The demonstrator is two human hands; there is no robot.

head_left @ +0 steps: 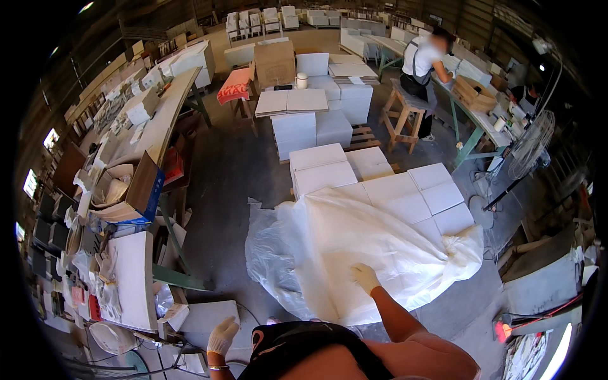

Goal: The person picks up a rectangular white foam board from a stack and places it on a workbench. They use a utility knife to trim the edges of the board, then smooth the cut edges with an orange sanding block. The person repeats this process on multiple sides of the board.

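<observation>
A large translucent white plastic sheet [329, 234] is draped over the near part of a stack of white boxes [396, 190]. Its left side hangs crumpled down to the floor, and its right end is bunched. My right hand [365, 278], in a white glove, is over the middle of the sheet; its fingers look loosely extended, with no gathered plastic visible in them. Low on the left, my left hand [221, 335] is also gloved, slightly curled, and holds nothing. A pale flat panel [206, 315] lies close to it.
More white stacks [294, 133] stand on pallets ahead. A long workbench [158, 120] with an open carton [130, 190] runs along the left. On the right, a co-worker [421, 60] stands at another bench beside a wooden stool [404, 111]; a standing fan [532, 142] is nearer.
</observation>
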